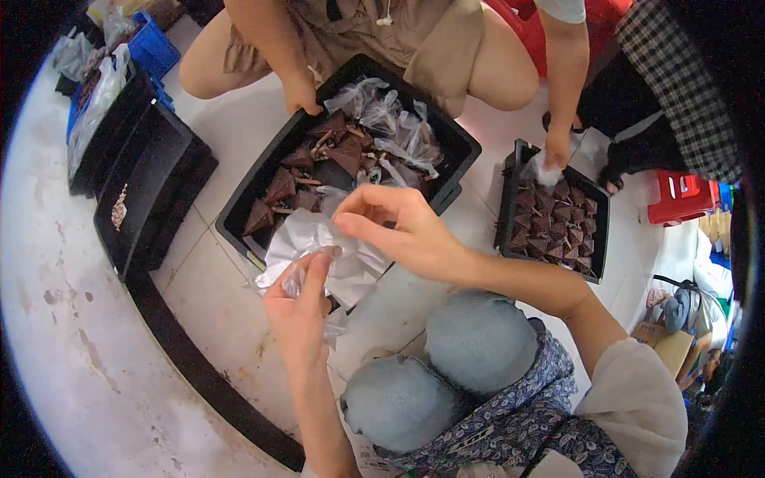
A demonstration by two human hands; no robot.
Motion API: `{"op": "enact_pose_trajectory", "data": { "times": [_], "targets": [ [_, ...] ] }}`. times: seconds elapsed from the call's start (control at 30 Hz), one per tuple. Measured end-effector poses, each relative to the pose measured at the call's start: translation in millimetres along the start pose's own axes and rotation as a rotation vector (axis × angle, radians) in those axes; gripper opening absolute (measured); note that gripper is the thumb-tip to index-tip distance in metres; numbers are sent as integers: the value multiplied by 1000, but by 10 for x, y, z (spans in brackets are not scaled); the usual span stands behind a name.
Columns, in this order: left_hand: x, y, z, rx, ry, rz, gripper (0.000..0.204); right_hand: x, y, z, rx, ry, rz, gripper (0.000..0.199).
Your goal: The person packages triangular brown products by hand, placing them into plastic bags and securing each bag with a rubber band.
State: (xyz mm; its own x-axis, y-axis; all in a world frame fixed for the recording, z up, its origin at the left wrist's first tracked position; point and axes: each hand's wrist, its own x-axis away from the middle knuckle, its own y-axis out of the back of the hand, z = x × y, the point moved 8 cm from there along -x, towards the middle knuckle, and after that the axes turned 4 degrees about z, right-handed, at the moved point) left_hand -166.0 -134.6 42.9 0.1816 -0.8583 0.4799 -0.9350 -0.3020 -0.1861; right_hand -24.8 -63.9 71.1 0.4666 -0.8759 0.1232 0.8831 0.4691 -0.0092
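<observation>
Holding, head view: one plastic bag (323, 255), clear to whitish, crumpled, spread out in front of the person between both hands and over the near edge of the larger tray.

Left hand (301, 299): thumb and fingers pinching the bag at its lower left side, a fold of film bunched at the fingers.

Right hand (402, 231): fingers curled, thumb and fingertips brought near each other at the bag's upper edge; cannot tell whether film is caught between them.

Large black tray (256, 177): just beyond both hands, set at a slant. Contents: dark brown pyramids (344, 155), several with light sticks, lying loose; clear bags (398, 127), crumpled, heaped on the side beyond the right hand.

Small black tray (508, 209): right of the right hand, well apart from it. Contents: brown pyramids, packed close together.

Co-worker, opposite both hands, seated low, in tan shorts: one hand (301, 94) on the far edge of the large tray; the other hand (558, 147) over the small tray, with crumpled clear plastic (542, 171) at the fingers.

Black trays (151, 187): left of the left hand, well apart, tilted; a blue crate (153, 49) beyond them.

Red stool (681, 197): far right of the right hand.

Checked cloth (677, 88): far right, beyond the small tray.

Blue jeans (482, 334), on the person's knees: below the right hand.
</observation>
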Motion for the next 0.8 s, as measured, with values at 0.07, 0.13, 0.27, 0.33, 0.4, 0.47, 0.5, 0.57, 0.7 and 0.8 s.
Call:
{"op": "enact_pose_trajectory", "data": {
  "times": [0.07,0.13,0.27,0.33,0.4,0.47,0.5,0.57,0.7,0.8],
  "targets": [
    [-16,145,74,-5,10,-124,17,5,-23,2,110,-3,23,19],
    [-48,152,110,11,-30,-103,17,-22,-88,-25,128,53,43,20],
    [-93,227,162,-2,-109,-114,17,-91,-267,-32,118,93,104,17],
    [-88,234,140,-46,-148,-120,17,-107,-325,-32,90,105,121,16],
    [-82,253,109,-89,-188,-125,17,-129,-319,-101,85,36,84,15],
    [-109,255,180,2,-95,-70,15,-164,-302,-238,8,0,74,15],
    [-123,289,192,2,-95,-71,15,-189,-286,-303,-71,-35,62,16],
    [-172,274,379,362,53,27,11,-224,-220,-350,-151,-60,54,16],
    [-240,328,490,467,124,17,10,-218,-106,-537,-455,-188,61,16],
    [-211,157,546,819,231,296,14,-197,-168,-706,-861,-328,131,10]
  ]
}}
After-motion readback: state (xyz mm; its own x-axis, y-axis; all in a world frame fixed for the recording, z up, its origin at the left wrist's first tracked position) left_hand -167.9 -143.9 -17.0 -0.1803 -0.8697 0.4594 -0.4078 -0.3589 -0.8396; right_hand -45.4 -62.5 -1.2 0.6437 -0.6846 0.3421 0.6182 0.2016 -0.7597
